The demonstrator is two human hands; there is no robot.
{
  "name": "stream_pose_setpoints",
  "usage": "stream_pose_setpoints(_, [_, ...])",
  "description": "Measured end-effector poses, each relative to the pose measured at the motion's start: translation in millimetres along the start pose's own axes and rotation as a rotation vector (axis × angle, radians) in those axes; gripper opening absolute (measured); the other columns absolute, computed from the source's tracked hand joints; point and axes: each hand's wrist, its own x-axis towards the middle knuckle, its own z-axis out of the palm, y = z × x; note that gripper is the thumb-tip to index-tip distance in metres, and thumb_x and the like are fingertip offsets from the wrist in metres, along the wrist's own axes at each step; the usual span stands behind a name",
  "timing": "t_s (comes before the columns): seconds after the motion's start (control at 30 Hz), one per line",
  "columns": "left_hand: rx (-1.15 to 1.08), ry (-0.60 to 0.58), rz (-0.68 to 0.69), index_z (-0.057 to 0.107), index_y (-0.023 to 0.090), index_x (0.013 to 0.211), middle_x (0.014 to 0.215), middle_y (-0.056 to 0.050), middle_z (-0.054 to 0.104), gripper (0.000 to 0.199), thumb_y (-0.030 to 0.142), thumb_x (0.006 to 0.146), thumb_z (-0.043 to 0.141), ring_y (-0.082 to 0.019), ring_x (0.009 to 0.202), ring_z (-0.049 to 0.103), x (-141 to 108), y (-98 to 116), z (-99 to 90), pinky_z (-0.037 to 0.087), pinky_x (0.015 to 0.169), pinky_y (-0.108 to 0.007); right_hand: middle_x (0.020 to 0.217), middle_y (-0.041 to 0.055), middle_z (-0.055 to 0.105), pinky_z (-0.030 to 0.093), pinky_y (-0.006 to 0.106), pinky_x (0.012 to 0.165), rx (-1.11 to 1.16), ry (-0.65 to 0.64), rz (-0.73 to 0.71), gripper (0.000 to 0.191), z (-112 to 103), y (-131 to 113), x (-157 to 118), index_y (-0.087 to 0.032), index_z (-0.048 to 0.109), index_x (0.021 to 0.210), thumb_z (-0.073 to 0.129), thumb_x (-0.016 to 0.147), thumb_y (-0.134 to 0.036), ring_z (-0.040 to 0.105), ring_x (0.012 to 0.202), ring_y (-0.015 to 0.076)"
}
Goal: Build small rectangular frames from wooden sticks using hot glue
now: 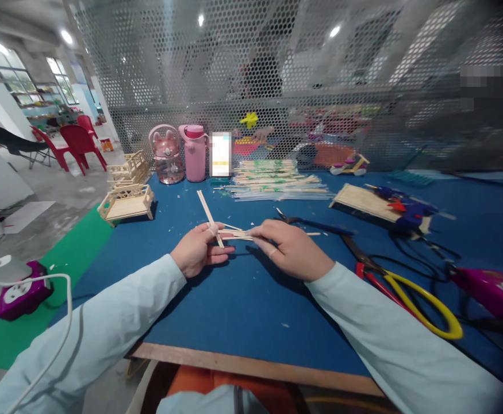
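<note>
My left hand [196, 248] pinches a pair of thin wooden sticks [205, 206] between thumb and forefinger, and they slant up and away from me. More thin wooden sticks [234, 233] lie crosswise between my two hands. On their right ends the fingertips of my right hand [292, 247] are closed, palm down. Whether the crossing sticks are joined to the slanted pair I cannot tell. Both hands are held over the middle of the blue table [251, 310]. Just right of my right hand lie pliers [358, 253] with one red and one yellow handle.
Small wooden stick furniture [127, 204] stands at the left. Bagged sticks [277, 179], a pink bottle [195, 154] and a clear cup [168, 158] line the back. A blue glue gun [410, 210] rests on a wooden panel [363, 201] at right. Purple power strips [25, 290] with cords lie aside.
</note>
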Motion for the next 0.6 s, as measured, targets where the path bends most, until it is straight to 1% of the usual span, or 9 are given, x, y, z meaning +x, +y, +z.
stream_pose_setpoints(0.07, [0.029,-0.013,-0.014,0.048,0.021,0.097,0.101,-0.005,0.064,0.012,0.029,0.089,0.043,-0.013,0.063,0.067,-1,-1,0.3,0.051,0.056,-0.024,0.082,0.0068,0.064,0.04,0.027,0.065,0.037,0.036,0.045,0.023,1,-4,0,-0.017,0.063,0.092,0.043,0.086,-0.027,0.057,0.073,0.0169])
stream_pose_setpoints(0.17, [0.066,-0.068,-0.028,0.048,0.021,0.096,0.098,-0.004,0.062,0.015,0.033,0.088,0.046,-0.012,0.06,0.066,-3,-4,2.1,0.05,0.058,-0.024,0.079,0.0041,0.066,0.04,0.026,0.062,0.066,0.089,0.112,0.02,1,-9,0,-0.018,0.062,0.087,0.046,0.084,-0.029,0.057,0.068,0.0152])
stream_pose_setpoints(0.27, [0.092,-0.107,-0.033,0.049,0.02,0.095,0.092,-0.003,0.062,0.014,0.031,0.088,0.047,-0.011,0.062,0.066,-4,-8,4.1,0.049,0.059,-0.023,0.082,0.0036,0.067,0.042,0.026,0.063,0.092,0.125,0.172,0.02,3,-9,0,-0.019,0.062,0.087,0.045,0.084,-0.029,0.059,0.069,0.015])
stream_pose_setpoints(0.37, [0.111,-0.145,-0.043,0.05,0.019,0.093,0.088,-0.002,0.062,0.015,0.031,0.085,0.053,-0.011,0.063,0.066,-4,-10,5.2,0.048,0.061,-0.023,0.086,0.0048,0.068,0.044,0.028,0.067,0.121,0.155,0.225,0.02,5,-7,1,-0.019,0.063,0.089,0.047,0.083,-0.029,0.061,0.073,0.0168])
stream_pose_setpoints(0.5, [0.193,-0.192,-0.037,0.051,0.018,0.088,0.084,-0.003,0.063,0.028,0.04,0.077,0.062,-0.011,0.061,0.064,-5,-13,7.2,0.046,0.061,-0.022,0.09,0.0056,0.07,0.047,0.031,0.071,0.287,0.236,0.3,0.025,4,-7,3,-0.019,0.065,0.096,0.048,0.083,-0.032,0.063,0.079,0.0189])
stream_pose_setpoints(0.6, [0.274,-0.227,0.027,0.053,0.016,0.085,0.082,-0.004,0.063,0.031,0.044,0.075,0.063,-0.01,0.061,0.062,-8,-15,10.6,0.045,0.062,-0.023,0.083,0.0048,0.069,0.048,0.031,0.067,0.417,0.266,0.33,0.031,-2,-10,5,-0.019,0.066,0.099,0.048,0.082,-0.036,0.062,0.075,0.0187])
